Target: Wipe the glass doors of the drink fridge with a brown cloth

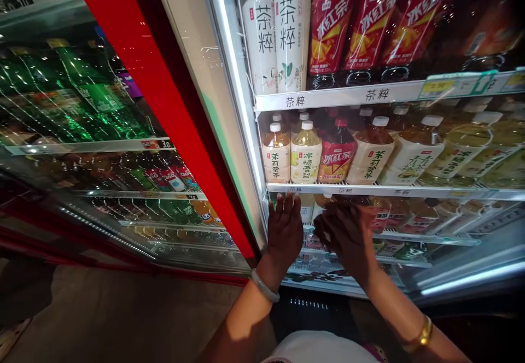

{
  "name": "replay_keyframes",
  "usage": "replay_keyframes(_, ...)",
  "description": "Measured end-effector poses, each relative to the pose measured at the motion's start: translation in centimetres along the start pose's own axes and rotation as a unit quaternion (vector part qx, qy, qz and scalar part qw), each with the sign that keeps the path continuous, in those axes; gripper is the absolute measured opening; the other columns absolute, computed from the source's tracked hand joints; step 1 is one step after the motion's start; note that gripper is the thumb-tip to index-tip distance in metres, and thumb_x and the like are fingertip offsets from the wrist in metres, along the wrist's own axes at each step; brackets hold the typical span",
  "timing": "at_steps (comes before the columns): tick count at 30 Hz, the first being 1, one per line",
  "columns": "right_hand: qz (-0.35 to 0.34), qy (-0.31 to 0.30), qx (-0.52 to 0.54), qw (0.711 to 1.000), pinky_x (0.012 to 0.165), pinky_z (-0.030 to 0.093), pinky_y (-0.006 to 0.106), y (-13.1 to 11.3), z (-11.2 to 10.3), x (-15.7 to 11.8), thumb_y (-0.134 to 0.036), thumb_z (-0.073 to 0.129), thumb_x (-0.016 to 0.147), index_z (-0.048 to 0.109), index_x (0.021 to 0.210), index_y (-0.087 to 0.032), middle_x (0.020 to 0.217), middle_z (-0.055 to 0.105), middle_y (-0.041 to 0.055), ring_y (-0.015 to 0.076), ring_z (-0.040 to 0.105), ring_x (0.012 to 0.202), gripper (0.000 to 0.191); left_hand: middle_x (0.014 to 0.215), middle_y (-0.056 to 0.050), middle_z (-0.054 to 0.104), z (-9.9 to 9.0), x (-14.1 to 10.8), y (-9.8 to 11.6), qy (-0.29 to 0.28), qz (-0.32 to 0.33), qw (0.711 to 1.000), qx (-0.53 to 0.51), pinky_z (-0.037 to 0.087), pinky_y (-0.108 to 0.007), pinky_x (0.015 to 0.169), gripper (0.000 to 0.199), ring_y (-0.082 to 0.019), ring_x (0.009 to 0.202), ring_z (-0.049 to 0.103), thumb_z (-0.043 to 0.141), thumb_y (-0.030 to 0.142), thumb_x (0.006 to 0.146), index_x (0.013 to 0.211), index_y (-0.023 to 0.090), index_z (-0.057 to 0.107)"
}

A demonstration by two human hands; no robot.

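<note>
Obs., head cam. L hand (286, 226): palm side toward the cooler, approx. flat, fingers extended up and slightly apart, tips at the lower lip of the mid shelf edge (414, 192). Can't tell if tips touch it, or if the hand has hold of anything. R hand (346, 237): to the right of L, fingers pointing left and partly bent, back of hand up; in shadow and a bit blurred. Grip, if any, can't be told.

Nearest items: pale-label btl (305, 212), between the hands, on the row below the mid shelf edge; white-cap btl (319, 208) just right of it, partly hidden by R hand. Both upright: long axis approx. vert., at right angles to their shelf. White-cap btl has its cap up; top of pale-label btl is hidden. Label of the latter faces the cam. Contact w/ either hand unclear.

Row above, L to R: amber btl (276, 158), yellow-green btl (306, 160), red-label btl (338, 158), all standing caps up, labels to front. Larger btls farther R, e.g. green-text btl (412, 158), look tilted, tops toward R. Top row: white btls (291, 40) beside red btls (371, 24), long axes approx. vert. to slanting.

Wrists: pale bangle (264, 286) on L, gold bracelet (422, 335) on R. Red frame (184, 106) runs diag. at left; beyond it, green btls (92, 92) in the adjacent cooler.
</note>
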State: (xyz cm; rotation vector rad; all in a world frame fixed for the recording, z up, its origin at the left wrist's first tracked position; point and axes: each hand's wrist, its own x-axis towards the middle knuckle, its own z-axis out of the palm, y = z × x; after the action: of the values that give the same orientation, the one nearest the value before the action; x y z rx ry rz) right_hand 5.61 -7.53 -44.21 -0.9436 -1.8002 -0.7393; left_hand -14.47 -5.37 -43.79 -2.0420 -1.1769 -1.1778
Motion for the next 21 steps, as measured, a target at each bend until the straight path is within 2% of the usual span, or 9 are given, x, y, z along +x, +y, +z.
replay_keyframes(2,0.037,0.018,-0.008,0.999,0.127,0.045,0.050,0.0,0.4,1.7,-0.021,0.065,0.099,0.055,0.155,-0.026,0.145,0.067,0.0129,0.0272,0.059,0.144,0.057,0.176,-0.012,0.023,-0.3,-0.3,-0.6,-0.001,-0.008,1.000,0.003,0.016,-0.055,0.139,0.080,-0.026,0.167,0.010,0.048,0.009,0.102,0.173,0.018,0.012)
replay_keyframes(4,0.055,0.041,-0.013,0.998,0.130,0.040,0.057,-1.0,1.5,3.9,-0.024,0.066,0.099,0.052,0.157,-0.027,0.153,0.062,0.0131,0.0313,0.052,0.151,0.060,0.176,-0.014,0.019,-0.6,-0.6,-1.1,-0.004,-0.019,1.000,0.004,0.014,-0.055,0.139,0.080,-0.026,0.167,0.007,0.049,0.008,0.103,0.173,0.017,0.011)
replay_keyframes(7,0.020,0.044,0.002,0.999,0.133,0.037,0.055,-3.7,3.8,5.4,-0.025,0.067,0.099,0.060,0.150,-0.029,0.149,0.066,0.0076,0.0286,0.050,0.152,0.052,0.176,-0.016,0.017,-0.9,-1.5,-2.0,-0.011,-0.039,0.999,0.004,0.015,-0.055,0.138,0.081,-0.028,0.167,0.007,0.050,0.010,0.103,0.173,0.015,0.009)
replay_keyframes(10,-0.024,0.009,0.020,0.999,0.136,0.033,0.042,-5.6,4.6,3.5,-0.020,0.062,0.102,0.069,0.139,-0.029,0.138,0.074,0.0004,0.0175,0.058,0.145,0.039,0.176,-0.017,0.016,-0.9,-3.0,-2.8,-0.010,-0.040,0.999,0.001,0.017,-0.054,0.138,0.081,-0.027,0.167,0.008,0.049,0.011,0.103,0.173,0.015,0.008)
replay_keyframes(13,-0.022,-0.017,0.019,0.999,0.134,0.035,0.035,-5.2,3.6,0.5,-0.014,0.055,0.103,0.073,0.133,-0.030,0.134,0.076,-0.0017,0.0130,0.060,0.141,0.038,0.176,-0.018,0.016,-0.4,-4.5,-2.8,-0.015,-0.034,0.999,-0.005,0.017,-0.053,0.138,0.080,-0.027,0.167,0.009,0.050,0.009,0.103,0.172,0.014,0.010)
replay_keyframes(15,0.006,-0.025,0.009,1.000,0.132,0.039,0.037,-4.3,2.8,-0.4,-0.014,0.058,0.101,0.071,0.138,-0.027,0.140,0.073,0.0023,0.0171,0.055,0.147,0.041,0.176,-0.019,0.020,0.0,-5.3,-2.4,-0.028,-0.029,0.999,-0.014,0.019,-0.053,0.138,0.081,-0.028,0.166,0.013,0.052,0.009,0.103,0.172,0.016,0.012)
replay_keyframes(17,0.047,-0.016,0.000,0.999,0.131,0.042,0.043,-3.9,2.7,0.0,-0.018,0.064,0.099,0.066,0.145,-0.026,0.146,0.069,0.0062,0.0231,0.051,0.152,0.047,0.175,-0.019,0.022,0.6,-5.9,-2.0,-0.041,-0.031,0.998,-0.023,0.020,-0.056,0.137,0.082,-0.030,0.166,0.016,0.054,0.010,0.103,0.173,0.017,0.012)
replay_keyframes(19,0.076,-0.004,0.008,0.997,0.130,0.044,0.048,-4.6,3.7,0.9,-0.024,0.070,0.098,0.063,0.148,-0.029,0.147,0.068,0.0074,0.0254,0.055,0.148,0.050,0.176,-0.021,0.018,1.0,-6.2,-2.1,-0.048,-0.041,0.998,-0.028,0.017,-0.060,0.137,0.085,-0.033,0.166,0.013,0.055,0.011,0.103,0.173,0.017,0.008)
replay_keyframes(21,0.085,-0.039,0.044,0.995,0.121,0.051,0.052,-6.0,5.3,1.4,-0.030,0.069,0.100,0.064,0.144,-0.027,0.144,0.068,0.0093,0.0261,0.062,0.139,0.044,0.177,-0.022,0.013,1.3,-6.4,-2.7,-0.052,-0.054,0.997,-0.034,0.014,-0.063,0.136,0.088,-0.035,0.166,0.009,0.054,0.011,0.102,0.173,0.016,0.002)
